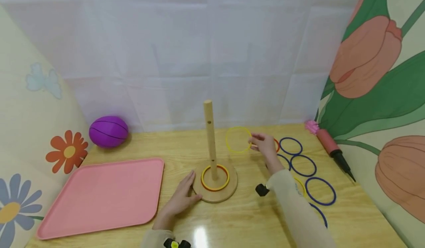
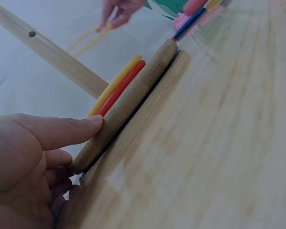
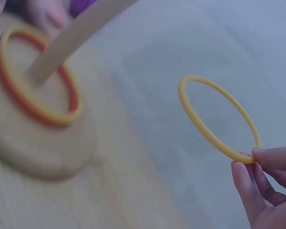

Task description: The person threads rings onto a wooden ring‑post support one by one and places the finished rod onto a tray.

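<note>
A wooden post rises from a round wooden base. Around its foot lie a yellow ring and, beneath that, a red ring. My left hand rests at the base's left edge; its thumb touches the rim and the other fingers lie along the side. Right of the post, above the table, my right hand pinches another yellow ring by its edge between thumb and fingertips. This ring stands tilted, apart from the post.
Several blue rings, a red ring and a yellow ring lie at the right, partly behind the right arm. Beyond them is a red hand pump. A pink tray and a purple ball are at the left.
</note>
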{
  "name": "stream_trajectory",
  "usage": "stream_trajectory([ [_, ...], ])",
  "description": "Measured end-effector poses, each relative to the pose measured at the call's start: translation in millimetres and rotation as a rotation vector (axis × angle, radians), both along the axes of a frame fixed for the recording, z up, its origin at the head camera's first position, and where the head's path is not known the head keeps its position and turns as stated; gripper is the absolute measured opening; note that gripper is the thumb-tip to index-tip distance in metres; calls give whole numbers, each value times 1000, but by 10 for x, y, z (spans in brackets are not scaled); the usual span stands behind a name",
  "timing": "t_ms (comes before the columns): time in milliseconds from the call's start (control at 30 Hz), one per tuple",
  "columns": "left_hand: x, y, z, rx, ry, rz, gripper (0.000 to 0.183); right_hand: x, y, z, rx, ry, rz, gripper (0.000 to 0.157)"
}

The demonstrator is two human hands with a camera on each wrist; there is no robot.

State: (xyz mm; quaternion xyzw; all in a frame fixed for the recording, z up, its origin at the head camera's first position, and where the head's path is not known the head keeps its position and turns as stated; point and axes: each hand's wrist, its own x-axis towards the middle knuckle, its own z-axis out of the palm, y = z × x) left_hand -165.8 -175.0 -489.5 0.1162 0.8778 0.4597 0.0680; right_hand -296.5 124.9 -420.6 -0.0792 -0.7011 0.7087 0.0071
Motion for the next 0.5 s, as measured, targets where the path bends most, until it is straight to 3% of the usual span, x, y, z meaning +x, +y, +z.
stream_trajectory([
  [200,4,-4,14,3,-5,-4,84,126,-109,429,-171,73,41,37],
  [367,17,0,35,11,-13,1,84,303,-186,832,-372,133,85,17],
  [500,22,5,51,11,-20,0,84,432,-233,1110,-552,156,119,30],
])
